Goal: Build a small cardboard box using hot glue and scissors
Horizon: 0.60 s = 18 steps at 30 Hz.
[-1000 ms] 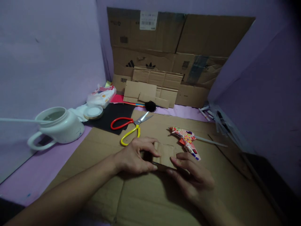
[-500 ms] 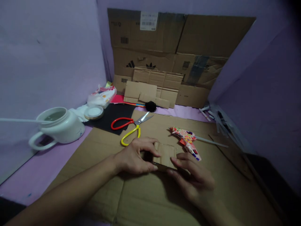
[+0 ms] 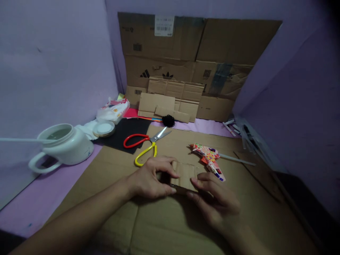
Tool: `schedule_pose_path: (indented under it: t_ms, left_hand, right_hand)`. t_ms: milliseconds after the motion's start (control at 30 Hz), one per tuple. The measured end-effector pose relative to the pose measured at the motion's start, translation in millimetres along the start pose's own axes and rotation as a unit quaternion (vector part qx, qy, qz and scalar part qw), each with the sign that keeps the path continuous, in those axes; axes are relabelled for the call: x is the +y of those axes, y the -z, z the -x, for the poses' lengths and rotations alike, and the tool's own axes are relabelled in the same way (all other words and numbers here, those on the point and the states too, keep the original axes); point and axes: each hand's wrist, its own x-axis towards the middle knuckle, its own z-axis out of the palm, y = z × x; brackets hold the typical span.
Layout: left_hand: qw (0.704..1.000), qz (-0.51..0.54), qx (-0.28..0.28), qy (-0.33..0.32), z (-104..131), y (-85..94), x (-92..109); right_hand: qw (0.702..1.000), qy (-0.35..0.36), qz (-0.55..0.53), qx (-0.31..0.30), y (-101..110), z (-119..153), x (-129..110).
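Between my two hands is a small cardboard box-like piece (image 3: 185, 174), with a flat top and a front side showing. My left hand (image 3: 152, 179) grips its left end, fingers on top and thumb at the front lower corner. At the right end, my right hand (image 3: 216, 196) pinches it with fingertips on the top edge and thumb low at the front. Beyond my left hand lie scissors (image 3: 154, 139) with one red and one yellow handle, blades apart. A flower-patterned glue gun (image 3: 208, 157) with a glue stick in its back rests past my right hand.
A large cardboard sheet (image 3: 159, 226) covers the work surface. At left stand a white pot (image 3: 71, 147) and its lid (image 3: 103, 128). Black paper (image 3: 124, 132), a black yarn bundle (image 3: 168, 121) and leaning cardboard pieces (image 3: 156, 102) are at the back. Clear glue sticks (image 3: 247, 132) lie right.
The whole view has shifted slightly, so things sit a little further left. Both hands keep the same hold on the cardboard piece.
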Motion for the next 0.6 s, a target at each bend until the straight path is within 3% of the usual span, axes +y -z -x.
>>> schedule_pose_path:
  t_ms: [600]
  left_hand:
    - [1.0,-0.004,0.002,0.027,1.0,0.5,-0.3]
  right_hand:
    - [0.999,0.006,-0.034,0.003,-2.1,-0.5,1.0]
